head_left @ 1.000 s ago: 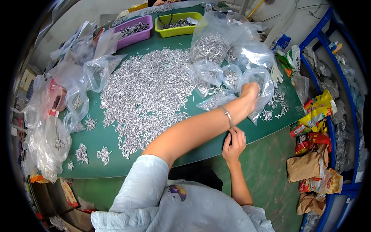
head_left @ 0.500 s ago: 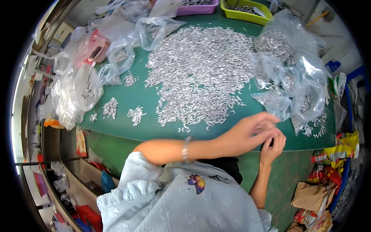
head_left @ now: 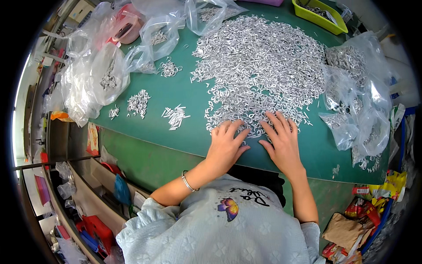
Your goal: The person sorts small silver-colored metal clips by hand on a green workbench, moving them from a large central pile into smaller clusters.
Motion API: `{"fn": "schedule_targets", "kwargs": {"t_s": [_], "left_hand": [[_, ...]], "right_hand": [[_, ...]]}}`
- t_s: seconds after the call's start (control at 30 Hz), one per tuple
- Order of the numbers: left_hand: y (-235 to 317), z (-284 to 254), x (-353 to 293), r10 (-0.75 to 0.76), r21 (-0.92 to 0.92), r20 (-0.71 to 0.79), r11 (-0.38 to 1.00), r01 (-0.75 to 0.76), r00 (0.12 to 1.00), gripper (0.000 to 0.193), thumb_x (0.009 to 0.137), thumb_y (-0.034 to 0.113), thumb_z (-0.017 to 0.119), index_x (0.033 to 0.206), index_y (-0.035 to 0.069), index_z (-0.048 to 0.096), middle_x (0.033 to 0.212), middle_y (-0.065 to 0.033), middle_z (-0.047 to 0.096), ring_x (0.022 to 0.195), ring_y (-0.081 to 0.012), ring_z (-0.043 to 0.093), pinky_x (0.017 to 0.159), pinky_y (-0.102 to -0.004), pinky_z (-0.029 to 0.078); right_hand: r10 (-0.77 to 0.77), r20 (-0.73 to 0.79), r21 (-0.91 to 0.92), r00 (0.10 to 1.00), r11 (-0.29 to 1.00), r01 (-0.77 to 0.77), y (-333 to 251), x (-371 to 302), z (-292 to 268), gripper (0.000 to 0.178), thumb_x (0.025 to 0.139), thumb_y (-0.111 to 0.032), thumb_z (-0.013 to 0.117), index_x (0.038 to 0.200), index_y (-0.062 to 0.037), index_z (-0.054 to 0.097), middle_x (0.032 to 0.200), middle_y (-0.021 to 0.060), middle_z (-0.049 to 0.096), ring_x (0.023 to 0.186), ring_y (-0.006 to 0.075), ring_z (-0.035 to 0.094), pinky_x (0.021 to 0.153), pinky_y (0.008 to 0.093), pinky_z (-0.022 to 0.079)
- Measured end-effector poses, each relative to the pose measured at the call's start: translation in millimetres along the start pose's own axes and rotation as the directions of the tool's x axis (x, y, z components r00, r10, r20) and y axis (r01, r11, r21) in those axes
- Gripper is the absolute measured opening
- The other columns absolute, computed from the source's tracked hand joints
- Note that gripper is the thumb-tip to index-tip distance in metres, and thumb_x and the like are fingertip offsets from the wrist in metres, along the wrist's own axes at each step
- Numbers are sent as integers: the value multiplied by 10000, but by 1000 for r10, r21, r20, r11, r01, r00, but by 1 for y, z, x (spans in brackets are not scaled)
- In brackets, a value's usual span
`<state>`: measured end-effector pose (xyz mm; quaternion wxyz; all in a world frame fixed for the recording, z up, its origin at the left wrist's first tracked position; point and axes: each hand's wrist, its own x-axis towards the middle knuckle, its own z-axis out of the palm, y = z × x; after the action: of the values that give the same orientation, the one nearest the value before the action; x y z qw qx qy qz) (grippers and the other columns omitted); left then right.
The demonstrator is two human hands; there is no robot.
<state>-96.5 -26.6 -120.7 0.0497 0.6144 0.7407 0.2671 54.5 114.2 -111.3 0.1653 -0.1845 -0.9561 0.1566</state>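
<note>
A broad heap of small silvery metal pieces (head_left: 263, 61), many of them curved or hook-shaped, lies spread over the dark green table (head_left: 154, 134). My left hand (head_left: 225, 143) rests at the heap's near edge, fingers apart and touching the nearest pieces. Beside it, my right hand (head_left: 282, 143) lies palm down with spread fingers, its tips on the pieces. Neither hand grips anything that I can make out. Left of the heap sit small sorted piles: straight pins (head_left: 176, 116), little mixed-looking parts (head_left: 139, 104), rings (head_left: 169, 68) and a tiny cluster (head_left: 114, 112).
Clear plastic bags with metal parts crowd the table's left (head_left: 107, 72) and right (head_left: 351, 97) sides. A yellow-green tray (head_left: 318, 17) stands at the far right, a pink bowl (head_left: 129, 31) at the far left. Shelves (head_left: 88, 193) stand below left; bags and packaging (head_left: 345, 231) lie below right.
My hands were together by the table's right front edge. Both have moved left, come apart and now lie spread on the heap's near edge. The view has shifted too.
</note>
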Motion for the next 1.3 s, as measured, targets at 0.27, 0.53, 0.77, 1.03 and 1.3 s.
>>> {"fn": "schedule_targets", "kwargs": {"t_s": [0.27, 0.53, 0.77, 1.03, 1.3], "left_hand": [[-32, 6, 10, -38, 2, -166, 999, 39, 985, 292, 803, 49, 694, 1079, 132, 649, 1220, -86, 538, 1123, -307, 493, 895, -425, 356], [-22, 13, 49, 8, -18, -94, 1000, -10, 996, 262, 817, 94, 697, 1075, 94, 650, 1088, -55, 569, 998, -243, 531, 828, -404, 342], [-21, 9, 41, 27, -75, -102, 997, -35, 994, 291, 808, 92, 703, 1092, 105, 641, 1135, -55, 565, 1054, -244, 525, 852, -412, 343], [-20, 12, 37, 43, -19, -50, 999, -44, 998, 378, 780, 93, 727, 1144, 104, 625, 1240, -76, 542, 1151, -282, 498, 896, -435, 335], [-12, 18, 39, 208, 20, 77, 978, -210, 975, 360, 786, 78, 677, 1141, 116, 628, 1350, -112, 496, 1260, -319, 443, 1032, -533, 293]], "right_hand": [[126, -130, 33, 984, 992, -122, 31, -24, -9, 244, 797, -22, 699, 1035, -64, 659, 1266, 89, 595, 1286, 314, 492, 1052, 488, 310], [85, -138, -26, 987, 996, -90, 1, 28, 9, 193, 797, -71, 715, 984, -74, 668, 1009, 43, 602, 993, 244, 542, 896, 407, 355], [208, -240, 93, 948, 977, -191, 17, 10, 1, 110, 784, -40, 718, 873, -59, 655, 952, 35, 610, 942, 237, 558, 888, 380, 351], [387, -265, 109, 883, 922, -371, 18, -18, -9, 177, 780, -24, 710, 946, -45, 654, 1007, 78, 631, 997, 265, 563, 914, 385, 365], [211, -123, 16, 970, 977, -211, 17, -38, -8, 290, 771, -34, 722, 1057, -49, 673, 1230, 82, 613, 1207, 312, 531, 982, 417, 362]]}}
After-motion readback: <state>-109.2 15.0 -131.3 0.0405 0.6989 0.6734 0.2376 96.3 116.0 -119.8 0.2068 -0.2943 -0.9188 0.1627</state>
